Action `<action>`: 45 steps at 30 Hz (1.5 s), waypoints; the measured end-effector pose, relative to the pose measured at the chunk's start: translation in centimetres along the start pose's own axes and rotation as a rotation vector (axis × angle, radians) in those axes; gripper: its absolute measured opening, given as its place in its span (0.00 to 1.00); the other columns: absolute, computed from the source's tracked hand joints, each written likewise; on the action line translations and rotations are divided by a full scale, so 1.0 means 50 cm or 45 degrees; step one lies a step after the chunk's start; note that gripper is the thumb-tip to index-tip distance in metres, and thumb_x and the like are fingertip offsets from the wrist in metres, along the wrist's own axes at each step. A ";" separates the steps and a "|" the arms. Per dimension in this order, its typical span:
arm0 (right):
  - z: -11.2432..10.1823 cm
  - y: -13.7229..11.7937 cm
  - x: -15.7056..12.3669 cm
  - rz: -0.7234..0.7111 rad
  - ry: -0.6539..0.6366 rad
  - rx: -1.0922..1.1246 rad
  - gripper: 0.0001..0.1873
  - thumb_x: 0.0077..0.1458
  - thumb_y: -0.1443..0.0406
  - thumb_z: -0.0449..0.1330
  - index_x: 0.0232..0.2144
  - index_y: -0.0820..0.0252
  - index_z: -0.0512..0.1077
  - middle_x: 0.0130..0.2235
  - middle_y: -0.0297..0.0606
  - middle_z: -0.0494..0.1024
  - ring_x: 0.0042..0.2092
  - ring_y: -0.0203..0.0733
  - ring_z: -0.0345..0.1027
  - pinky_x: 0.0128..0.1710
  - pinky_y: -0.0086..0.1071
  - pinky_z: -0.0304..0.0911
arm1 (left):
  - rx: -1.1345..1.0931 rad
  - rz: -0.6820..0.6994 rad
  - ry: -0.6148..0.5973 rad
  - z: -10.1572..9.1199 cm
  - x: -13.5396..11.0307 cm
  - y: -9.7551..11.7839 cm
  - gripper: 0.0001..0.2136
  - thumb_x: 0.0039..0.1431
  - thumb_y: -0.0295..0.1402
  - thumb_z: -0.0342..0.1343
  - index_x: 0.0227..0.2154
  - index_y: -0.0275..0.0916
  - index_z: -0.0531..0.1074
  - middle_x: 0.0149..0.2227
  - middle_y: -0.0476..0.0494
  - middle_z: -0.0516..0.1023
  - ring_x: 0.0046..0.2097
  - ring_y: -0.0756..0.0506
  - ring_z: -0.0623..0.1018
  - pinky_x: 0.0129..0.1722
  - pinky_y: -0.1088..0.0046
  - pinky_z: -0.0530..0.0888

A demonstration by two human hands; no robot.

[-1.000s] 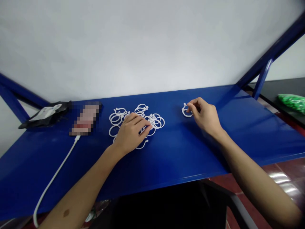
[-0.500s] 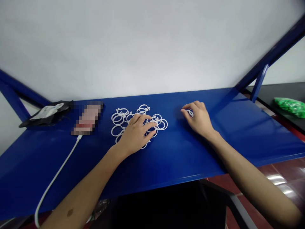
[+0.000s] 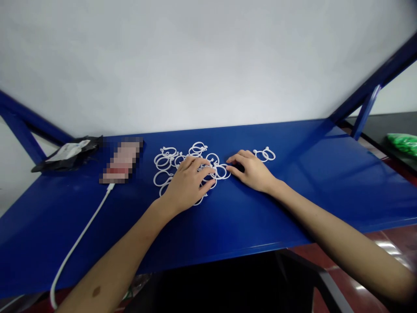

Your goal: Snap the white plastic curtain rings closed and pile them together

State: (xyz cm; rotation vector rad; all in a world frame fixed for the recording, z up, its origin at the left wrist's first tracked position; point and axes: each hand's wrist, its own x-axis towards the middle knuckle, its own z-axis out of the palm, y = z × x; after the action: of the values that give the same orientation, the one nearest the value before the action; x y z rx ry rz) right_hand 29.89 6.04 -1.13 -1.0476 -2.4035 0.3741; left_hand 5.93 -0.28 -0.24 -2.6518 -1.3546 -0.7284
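Note:
A loose pile of thin white plastic rings [image 3: 160,178], each with a small knob or eyelet, lies on the blue tabletop [image 3: 208,234]. My left hand [image 3: 190,180] rests palm down over the middle of the pile with its fingers spread, hiding several rings. At the pile's right edge is my right hand [image 3: 250,170], its thumb and index finger slightly apart beside a ring [image 3: 224,171]; whether they touch it I cannot tell. Just behind the right hand, two rings [image 3: 268,154] lie overlapping, apart from the pile.
A pixelated phone-like object [image 3: 120,163] with a white cable [image 3: 83,232] lies to the left. Beyond it sits a black plastic package [image 3: 70,153] with a white label. Blue braces stand at both sides against a white wall. A green bag [image 3: 404,143] is at far right.
My right hand has moved left to the pile's edge, letting go of the white ring it held. Two rings now show on the right. My left hand stays in place.

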 end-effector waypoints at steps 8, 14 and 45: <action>0.001 -0.010 -0.009 0.134 0.035 0.037 0.05 0.61 0.65 0.57 0.34 0.59 0.72 0.36 0.39 0.76 0.38 0.43 0.67 0.41 0.38 0.62 | 0.052 -0.026 0.019 0.001 0.000 -0.004 0.07 0.63 0.35 0.58 0.41 0.40 0.74 0.47 0.42 0.75 0.51 0.38 0.69 0.53 0.55 0.70; -0.018 -0.019 -0.024 0.304 0.065 0.078 0.06 0.61 0.63 0.57 0.34 0.58 0.72 0.32 0.36 0.79 0.32 0.39 0.69 0.32 0.34 0.60 | 0.047 -0.093 0.014 -0.003 0.000 -0.006 0.08 0.62 0.37 0.60 0.40 0.40 0.74 0.46 0.42 0.75 0.51 0.38 0.70 0.54 0.54 0.69; -0.027 -0.069 -0.049 -0.101 0.060 0.353 0.12 0.66 0.60 0.55 0.47 0.59 0.72 0.38 0.37 0.79 0.32 0.34 0.70 0.34 0.30 0.65 | -0.078 0.177 0.250 -0.023 0.011 0.030 0.04 0.65 0.30 0.57 0.42 0.40 0.73 0.38 0.48 0.81 0.42 0.45 0.74 0.46 0.65 0.72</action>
State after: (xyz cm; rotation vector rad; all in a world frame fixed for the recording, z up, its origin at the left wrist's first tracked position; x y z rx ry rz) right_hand 29.94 2.02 0.67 -0.8255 -2.2629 0.6268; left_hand 6.96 -1.08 1.23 -2.6048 -1.1040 -0.9958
